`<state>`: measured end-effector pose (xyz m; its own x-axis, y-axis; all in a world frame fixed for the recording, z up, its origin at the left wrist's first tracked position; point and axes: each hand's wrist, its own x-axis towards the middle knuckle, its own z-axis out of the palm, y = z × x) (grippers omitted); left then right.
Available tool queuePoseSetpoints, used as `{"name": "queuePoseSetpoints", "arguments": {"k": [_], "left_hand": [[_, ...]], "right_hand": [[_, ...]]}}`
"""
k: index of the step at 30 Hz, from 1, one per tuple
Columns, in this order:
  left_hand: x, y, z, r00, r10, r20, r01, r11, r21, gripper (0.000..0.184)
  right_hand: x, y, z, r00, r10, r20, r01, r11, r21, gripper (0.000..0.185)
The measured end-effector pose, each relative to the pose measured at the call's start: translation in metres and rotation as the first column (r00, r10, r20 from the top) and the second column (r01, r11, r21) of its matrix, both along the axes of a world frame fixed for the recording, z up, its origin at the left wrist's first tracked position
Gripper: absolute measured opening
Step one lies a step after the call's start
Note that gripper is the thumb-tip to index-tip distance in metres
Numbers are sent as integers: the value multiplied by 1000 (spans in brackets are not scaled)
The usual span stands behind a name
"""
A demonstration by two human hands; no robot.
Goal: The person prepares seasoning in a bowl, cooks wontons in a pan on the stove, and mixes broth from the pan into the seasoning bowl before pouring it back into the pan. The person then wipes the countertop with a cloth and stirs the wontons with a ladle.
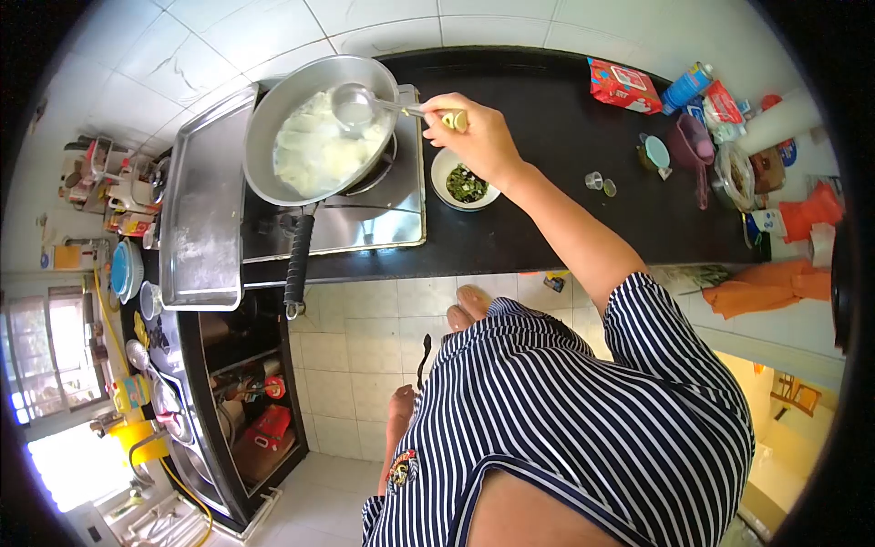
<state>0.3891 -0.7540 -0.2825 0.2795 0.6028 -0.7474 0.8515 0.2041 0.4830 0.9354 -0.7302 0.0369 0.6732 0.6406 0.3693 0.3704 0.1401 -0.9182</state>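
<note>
In the head view, my right hand (465, 137) is closed around the handle of a metal ladle (353, 107). The ladle's bowl is over the wide grey pan (258, 150), above pale food (314, 155) that looks like dumplings in cloudy liquid. Just below that hand stands a white bowl (438, 182) with chopped dark greens (466, 184) in it. My left hand (401, 398) hangs low beside my body, away from the counter, and its fingers cannot be made out. A black-wrapped pan handle (299, 260) points toward me.
The pan sits on a steel gas stove (383, 223). To its left lies a large metal tray (205, 210). On the right of the black counter (538, 100) are a red packet (624, 87), a blue can (687, 87), small cups (594, 180) and a pink strainer-like container (688, 141).
</note>
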Motion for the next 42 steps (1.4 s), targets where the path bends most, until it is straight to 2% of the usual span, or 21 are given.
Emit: {"name": "queuePoseSetpoints", "arguments": {"k": [2,3,4,6,7,8,11,14,15,16,18,20,24,32,34,36,37,38,39,40,42], "left_hand": [[-3,0,-7,997,60,49,-53,988,-145,37],[-5,-3,-5,975,91,204,-53,982,-184,37],[-3,-3,-5,975,111,193,-66,972,-224,37],[10,-7,-3,999,41,11,-38,977,-212,36],[-26,-11,-68,999,-40,21,43,978,-202,37],[-26,-5,-69,995,-96,14,97,971,-221,37],[-18,4,-58,985,-174,-16,167,962,-215,36],[-4,8,-42,980,-193,-45,181,965,-191,35],[0,9,-39,979,-199,-54,186,966,-180,35],[5,8,-34,977,-203,-64,189,967,-173,35],[15,4,-25,973,-214,-82,200,967,-158,34],[30,-2,-17,970,-224,-95,209,967,-149,34],[79,-13,-7,961,-257,-103,244,962,-125,33],[189,-36,12,935,-347,-70,344,937,-54,32],[210,-42,16,930,-363,-61,361,932,-40,32],[224,-51,21,927,-371,-58,370,928,-33,32],[229,-55,22,924,-376,-62,375,926,-33,32],[231,-62,24,924,-377,-63,375,926,-36,32],[232,-67,24,924,-376,-66,374,927,-40,32],[234,-75,23,925,-374,-67,372,927,-47,32],[233,-89,22,928,-363,-79,359,931,-61,32]], "right_hand": [[-1,-3,-12,898,-45,438,29,999,43,19],[-5,-6,-11,858,-9,513,12,1000,-3,25],[-8,-11,-13,832,94,546,-78,996,-53,28],[-13,-17,-23,785,215,581,-131,974,-184,29],[-14,-20,-25,761,246,600,-144,966,-213,31],[-16,-21,-27,738,277,615,-157,957,-243,33],[-26,-33,-33,731,51,681,-41,999,-30,43],[-27,-60,-25,824,-305,477,208,947,247,36],[-28,-73,-26,878,-370,303,275,909,314,29],[-30,-83,-35,945,-315,-86,327,907,265,25],[-24,-115,-41,831,-216,-512,428,837,342,26],[-8,-144,-63,749,-205,-631,518,774,365,30],[23,-203,-100,617,-262,-742,596,771,224,31],[57,-266,-156,556,-56,-829,431,873,229,43],[65,-278,-162,608,-51,-792,254,958,133,42],[74,-291,-161,648,-49,-760,197,975,105,42],[78,-298,-155,742,-138,-656,96,990,-100,42],[82,-305,-151,828,-192,-526,20,949,-315,43],[85,-307,-156,961,-225,-163,181,952,-246,40],[88,-316,-159,963,-216,-164,172,953,-248,40],[97,-343,-153,960,-172,221,259,846,-466,33]]}}
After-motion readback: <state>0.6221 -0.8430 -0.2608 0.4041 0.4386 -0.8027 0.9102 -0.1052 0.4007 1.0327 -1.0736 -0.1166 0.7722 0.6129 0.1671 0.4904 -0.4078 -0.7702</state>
